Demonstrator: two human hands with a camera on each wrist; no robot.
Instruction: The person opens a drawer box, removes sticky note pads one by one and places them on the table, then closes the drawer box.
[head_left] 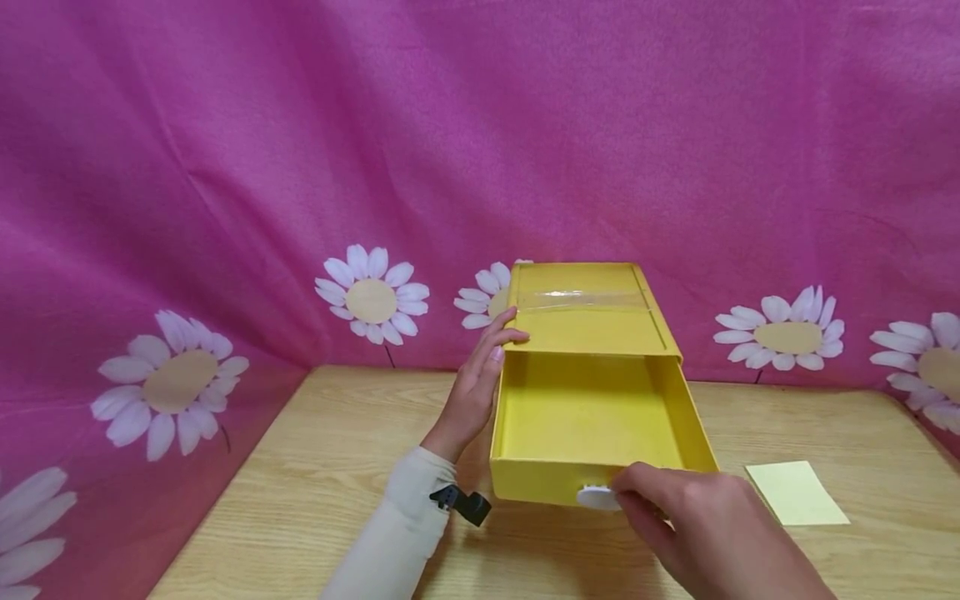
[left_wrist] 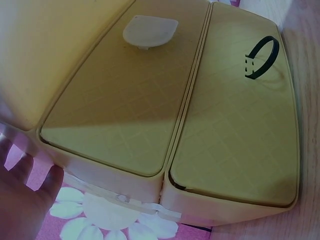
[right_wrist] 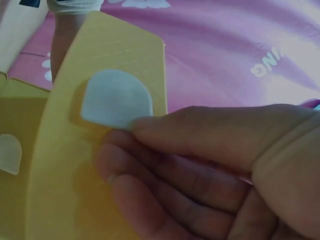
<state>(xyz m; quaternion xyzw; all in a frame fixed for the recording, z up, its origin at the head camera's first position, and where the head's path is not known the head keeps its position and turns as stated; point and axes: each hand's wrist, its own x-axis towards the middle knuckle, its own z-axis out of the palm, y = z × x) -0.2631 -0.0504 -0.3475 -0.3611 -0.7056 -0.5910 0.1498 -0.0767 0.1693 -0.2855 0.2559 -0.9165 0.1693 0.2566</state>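
Note:
A yellow drawer cabinet (head_left: 588,329) stands on the table, its top drawer (head_left: 528,481) pulled out with a bare inside. My right hand (head_left: 701,521) pinches the white handle (right_wrist: 116,97) on that drawer's front, thumb at the handle's lower edge and fingers curled beneath. At the cabinet's left side rests my left hand (head_left: 471,390), fingers extended and fingertips over the top edge. In the left wrist view, two lower drawers are pushed in: one has a white handle (left_wrist: 151,31), the other a black loop (left_wrist: 270,57).
A pale yellow paper note (head_left: 798,493) lies on the wooden table (head_left: 337,442) right of the drawer. Behind and to the left hangs a pink cloth (head_left: 480,133) with white flowers. Clear tape (head_left: 585,298) crosses the cabinet's top. A black band piece (head_left: 461,502) sits on my left sleeve.

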